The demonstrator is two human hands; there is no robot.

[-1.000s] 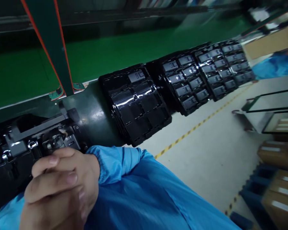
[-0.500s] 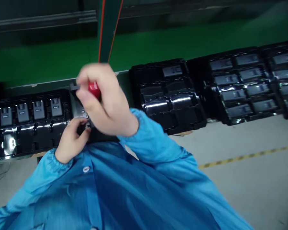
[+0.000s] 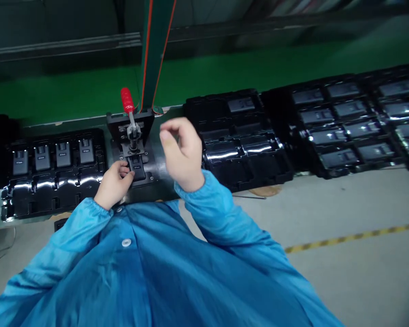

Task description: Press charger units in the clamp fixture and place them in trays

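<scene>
A small black device (image 3: pixel 137 168) with a pale printed label lies in the metal fixture (image 3: pixel 149 160) under a toggle clamp (image 3: pixel 133 131). The clamp's red handle (image 3: pixel 126 100) points up with no hand on it. At the device's left edge, my left hand (image 3: pixel 114 182) has its fingers curled and its thumb against the lower corner. My right hand (image 3: pixel 184 152) hangs in the air right of the fixture, loosely curled, nothing visible in it. Its thumb and forefinger bend toward each other.
Left of the fixture, a black tray (image 3: pixel 66 193) bears several similar devices in its far row. On the right, another black tray (image 3: pixel 225 156) holds one device (image 3: pixel 241 105). Farther right stand fuller trays (image 3: pixel 315 156). A green post (image 3: pixel 156 54) rises behind the fixture.
My right hand has let go of the red handle and moved right and down, uncovering the clamp and the device. My left hand remains by the fixture.
</scene>
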